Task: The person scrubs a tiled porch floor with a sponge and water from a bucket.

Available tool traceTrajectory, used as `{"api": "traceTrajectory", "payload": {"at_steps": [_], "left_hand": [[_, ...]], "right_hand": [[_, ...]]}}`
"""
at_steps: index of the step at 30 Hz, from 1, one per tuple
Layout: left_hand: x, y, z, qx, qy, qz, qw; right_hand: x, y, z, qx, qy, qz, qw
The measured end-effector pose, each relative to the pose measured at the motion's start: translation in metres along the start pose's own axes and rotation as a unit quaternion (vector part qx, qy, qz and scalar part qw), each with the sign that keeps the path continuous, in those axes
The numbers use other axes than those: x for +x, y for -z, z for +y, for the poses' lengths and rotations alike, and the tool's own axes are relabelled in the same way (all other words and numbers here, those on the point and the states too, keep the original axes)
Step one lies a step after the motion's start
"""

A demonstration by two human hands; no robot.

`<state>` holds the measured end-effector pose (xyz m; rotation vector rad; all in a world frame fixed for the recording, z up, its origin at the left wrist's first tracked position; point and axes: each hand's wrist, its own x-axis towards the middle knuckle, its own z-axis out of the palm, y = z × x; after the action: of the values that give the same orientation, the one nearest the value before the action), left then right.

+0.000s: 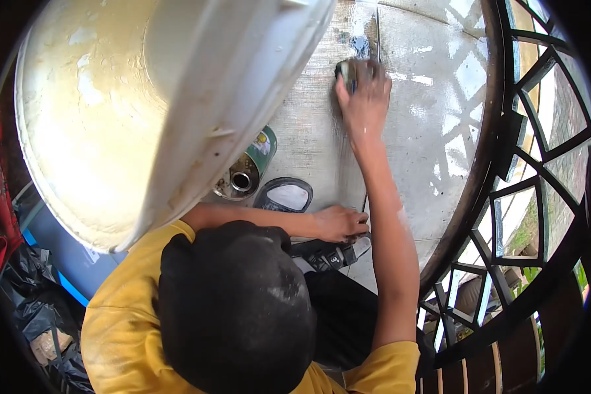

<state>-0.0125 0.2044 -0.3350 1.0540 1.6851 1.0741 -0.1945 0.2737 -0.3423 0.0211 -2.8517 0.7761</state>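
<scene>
My right hand [366,92] reaches up over a pale grey, woven-looking surface [414,125]. Its fingers are blurred and closed around a small block with dark and yellowish-green parts, whose kind I cannot tell. Just beyond it is a wet, bluish patch [360,46] beside a dark seam. Lower down, my left hand [340,224] has its fingers curled in, their tips hidden. Right below it lies a black item with white markings [328,256]. Left of that hand are a dark-rimmed oval thing with a white middle [287,197] and a green can [264,148].
A big white tub [236,85] with a cream-coated inside [92,131] fills the upper left, close to the camera. A black lattice frame [551,157] curves along the right. A blue bin [79,243] and black plastic bags [29,295] stand at the lower left.
</scene>
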Motion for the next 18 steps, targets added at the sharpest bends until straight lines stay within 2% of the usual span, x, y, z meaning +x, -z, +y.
{"api": "traceTrajectory", "payload": {"at_steps": [1, 5, 7, 8, 10, 12, 13, 16, 17, 18], "left_hand": [[-0.001, -0.003, 0.001, 0.014, -0.004, 0.006, 1.000], [0.000, -0.017, -0.004, -0.003, -0.019, 0.025, 1.000], [0.005, -0.034, -0.007, 0.017, -0.027, -0.047, 0.998], [0.003, -0.029, -0.002, 0.015, -0.025, -0.049, 0.998], [-0.002, -0.017, 0.006, -0.003, -0.022, -0.031, 0.999], [-0.001, -0.020, 0.004, 0.015, -0.033, -0.028, 0.999], [0.000, -0.015, 0.003, 0.030, -0.042, -0.023, 0.998], [-0.005, -0.002, 0.003, 0.056, -0.034, -0.028, 0.997], [-0.008, -0.005, 0.004, 0.054, -0.029, -0.025, 0.998], [-0.007, -0.009, 0.001, 0.049, -0.002, -0.043, 0.998]], "right_hand": [[-0.017, 0.001, 0.003, -0.019, 0.009, 0.009, 1.000], [-0.128, 0.050, 0.025, -0.042, -0.012, -0.111, 0.993], [-0.133, 0.048, 0.026, -0.026, -0.008, -0.112, 0.993], [-0.130, 0.048, 0.018, -0.009, -0.013, -0.105, 0.994], [-0.080, 0.019, 0.009, -0.027, 0.012, -0.101, 0.994], [-0.012, -0.010, 0.000, -0.054, 0.032, -0.003, 0.998], [0.017, -0.014, -0.004, -0.036, -0.001, -0.013, 0.999], [0.008, -0.002, -0.010, -0.022, -0.022, -0.029, 0.999], [-0.024, -0.001, -0.005, -0.050, -0.026, -0.009, 0.998], [-0.057, 0.010, -0.003, -0.053, -0.034, -0.040, 0.997]]}}
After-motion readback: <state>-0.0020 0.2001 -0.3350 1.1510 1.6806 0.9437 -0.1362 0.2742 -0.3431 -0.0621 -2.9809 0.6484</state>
